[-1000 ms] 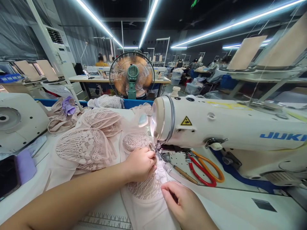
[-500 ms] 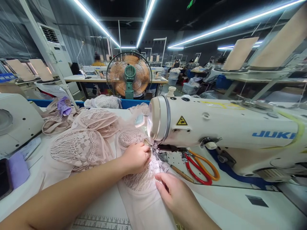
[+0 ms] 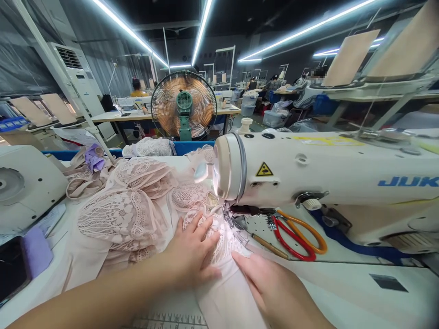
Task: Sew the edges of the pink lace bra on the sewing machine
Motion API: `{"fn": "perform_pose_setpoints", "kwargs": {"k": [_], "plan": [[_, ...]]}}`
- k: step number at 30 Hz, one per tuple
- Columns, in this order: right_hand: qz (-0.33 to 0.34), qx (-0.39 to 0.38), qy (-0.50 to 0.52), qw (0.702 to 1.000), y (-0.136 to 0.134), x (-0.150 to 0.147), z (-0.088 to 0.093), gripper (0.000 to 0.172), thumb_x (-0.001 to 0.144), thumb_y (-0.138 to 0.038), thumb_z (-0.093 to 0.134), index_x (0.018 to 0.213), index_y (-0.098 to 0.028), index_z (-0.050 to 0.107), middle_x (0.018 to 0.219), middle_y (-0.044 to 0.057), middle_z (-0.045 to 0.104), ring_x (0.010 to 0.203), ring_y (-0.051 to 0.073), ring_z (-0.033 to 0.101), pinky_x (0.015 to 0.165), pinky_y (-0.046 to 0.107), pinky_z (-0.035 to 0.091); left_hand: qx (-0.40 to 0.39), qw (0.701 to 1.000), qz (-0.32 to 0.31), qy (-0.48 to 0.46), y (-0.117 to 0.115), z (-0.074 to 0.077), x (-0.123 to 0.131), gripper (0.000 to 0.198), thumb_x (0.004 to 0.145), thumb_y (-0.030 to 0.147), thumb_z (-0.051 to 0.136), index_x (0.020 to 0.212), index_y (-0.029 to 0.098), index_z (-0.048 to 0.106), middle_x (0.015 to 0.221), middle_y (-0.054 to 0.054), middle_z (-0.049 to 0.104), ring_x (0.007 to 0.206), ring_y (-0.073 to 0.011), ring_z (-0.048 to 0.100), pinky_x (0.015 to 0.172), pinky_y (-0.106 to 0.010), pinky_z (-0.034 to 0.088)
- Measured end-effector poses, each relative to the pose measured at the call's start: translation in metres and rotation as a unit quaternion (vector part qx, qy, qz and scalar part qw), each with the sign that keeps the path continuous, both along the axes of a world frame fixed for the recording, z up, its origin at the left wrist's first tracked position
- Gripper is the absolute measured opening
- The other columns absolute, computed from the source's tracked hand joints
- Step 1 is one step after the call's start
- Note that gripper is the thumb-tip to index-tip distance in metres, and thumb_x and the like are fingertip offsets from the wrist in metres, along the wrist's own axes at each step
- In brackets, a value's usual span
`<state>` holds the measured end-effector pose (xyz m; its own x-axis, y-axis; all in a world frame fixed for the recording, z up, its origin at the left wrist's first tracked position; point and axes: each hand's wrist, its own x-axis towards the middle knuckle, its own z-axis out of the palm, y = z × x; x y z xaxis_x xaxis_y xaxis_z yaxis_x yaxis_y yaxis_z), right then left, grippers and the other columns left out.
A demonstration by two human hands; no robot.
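Starting at the far left, a dark phone on a purple cloth and a second machine's housing are seen on the desk, well apart from the work. Next, a heap of pale pink lace garment is spread across the desk, its bulk left to the side, probably so that only one edge has to be fed under the needle. The left hand is laid flat on the lace, its grip spread with fingers splayed, apparently to keep the fabric smooth and taut. Just beside it the right hand rests on the plainer fabric in front of the presser foot, fingers straight and together, nothing pinched (its thumb is hidden). Further right, the sewing machine spans the desk, and red and orange scissors lie on its bed under the arm, presumably kept within reach.
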<state>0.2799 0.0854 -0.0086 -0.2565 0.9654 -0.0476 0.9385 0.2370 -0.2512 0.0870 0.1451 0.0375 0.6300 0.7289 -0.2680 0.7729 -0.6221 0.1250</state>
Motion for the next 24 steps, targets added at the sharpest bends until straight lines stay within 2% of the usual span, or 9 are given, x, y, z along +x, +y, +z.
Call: {"fn": "perform_pose_setpoints", "kwargs": {"k": [2,4,8,11,14,17,21,24], "plan": [[-0.007,-0.037,-0.018,0.999,0.006,-0.002,0.007,0.046,0.084,-0.019,0.042,0.127,-0.029,0.053,0.094,0.008,0.068,0.086,0.027,0.063,0.062,0.032,0.043,-0.002,1.000,0.008,-0.003,0.006,0.000,0.000,0.073,0.080,0.056,0.054,0.141,0.023,0.034,0.154,-0.012,0.011,0.140,-0.0389,0.002,0.102,-0.071,0.012],[-0.013,-0.071,-0.048,0.996,0.015,-0.006,0.017,0.046,0.086,-0.021,0.041,0.129,-0.030,0.051,0.096,0.009,0.068,0.086,0.029,0.064,0.060,0.034,0.041,0.000,1.000,0.015,-0.005,0.013,-0.001,0.000,0.073,0.079,0.056,0.055,0.141,0.024,0.034,0.154,-0.011,0.007,0.140,-0.0390,0.000,0.102,-0.072,0.011],[-0.023,-0.113,-0.099,0.988,0.029,-0.013,0.035,0.055,0.080,-0.013,0.046,0.133,-0.027,0.047,0.086,0.010,0.070,0.075,0.030,0.066,0.050,0.033,0.033,0.005,0.999,0.040,0.001,0.025,0.000,-0.001,0.073,0.076,0.055,0.059,0.140,0.027,0.036,0.154,-0.012,0.000,0.139,-0.0395,-0.002,0.100,-0.072,0.013],[-0.035,-0.119,-0.107,0.987,0.034,-0.018,0.041,0.064,0.074,-0.006,0.051,0.135,-0.026,0.045,0.080,0.011,0.071,0.071,0.030,0.067,0.048,0.031,0.030,0.001,0.999,0.054,0.000,0.035,0.000,-0.001,0.074,0.075,0.055,0.062,0.139,0.029,0.037,0.155,-0.014,0.002,0.139,-0.0396,-0.001,0.100,-0.071,0.016],[-0.045,-0.101,-0.112,0.988,0.038,-0.021,0.040,0.067,0.071,-0.003,0.053,0.134,-0.025,0.046,0.074,0.011,0.071,0.068,0.029,0.067,0.047,0.030,0.031,0.005,0.999,0.048,-0.006,0.045,-0.001,-0.001,0.074,0.074,0.055,0.063,0.138,0.028,0.039,0.153,-0.016,0.009,0.139,-0.0406,0.005,0.101,-0.067,0.020],[-0.053,-0.078,-0.111,0.989,0.040,-0.025,0.036,0.072,0.066,0.001,0.055,0.133,-0.023,0.047,0.069,0.010,0.070,0.066,0.028,0.067,0.047,0.029,0.035,0.017,0.999,0.033,-0.015,0.056,-0.001,-0.002,0.074,0.073,0.055,0.064,0.137,0.028,0.041,0.148,-0.018,0.023,0.136,-0.0417,0.017,0.101,-0.063,0.025],[-0.057,-0.071,-0.099,0.991,0.039,-0.027,0.034,0.075,0.060,0.004,0.057,0.132,-0.017,0.049,0.069,0.013,0.070,0.064,0.031,0.066,0.048,0.032,0.038,0.016,0.999,0.026,-0.022,0.071,0.000,-0.003,0.069,0.074,0.055,0.063,0.134,0.029,0.044,0.131,-0.016,0.044,0.128,-0.0399,0.032,0.096,-0.056,0.035],[-0.055,-0.070,-0.083,0.993,0.036,-0.025,0.032,0.076,0.058,0.006,0.055,0.131,-0.017,0.051,0.067,0.013,0.070,0.063,0.033,0.066,0.046,0.034,0.036,0.011,1.000,0.018,-0.014,0.082,0.002,-0.003,0.065,0.074,0.056,0.062,0.131,0.027,0.047,0.117,-0.015,0.053,0.121,-0.0387,0.039,0.092,-0.051,0.039]]}}
